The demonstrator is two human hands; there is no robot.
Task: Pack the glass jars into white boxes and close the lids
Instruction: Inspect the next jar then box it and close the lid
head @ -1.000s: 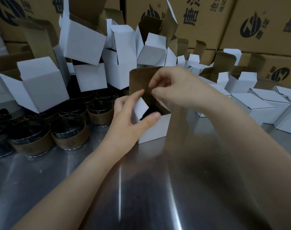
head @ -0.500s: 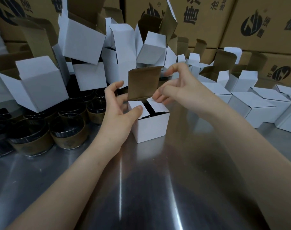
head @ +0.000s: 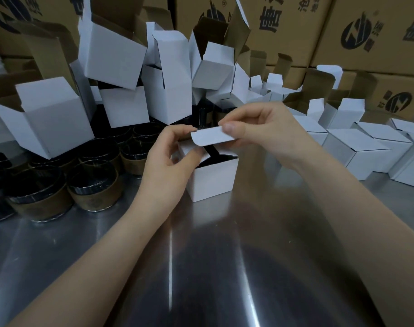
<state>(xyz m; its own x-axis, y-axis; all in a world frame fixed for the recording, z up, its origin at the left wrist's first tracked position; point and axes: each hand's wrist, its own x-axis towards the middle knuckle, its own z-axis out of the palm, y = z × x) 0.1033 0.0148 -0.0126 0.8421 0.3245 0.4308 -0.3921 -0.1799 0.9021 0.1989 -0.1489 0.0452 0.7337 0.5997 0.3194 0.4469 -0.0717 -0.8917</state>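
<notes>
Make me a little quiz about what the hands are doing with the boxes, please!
1. True or false: the small white cardboard box in the middle is already closed.
2. Where do the round glass jars with brown bands stand? A: left of that box. B: right of it. C: on top of it.
3. What does the right hand pinch?

Key: 1 false, its top is open. 2 A. 3 the box's white lid flap.
</notes>
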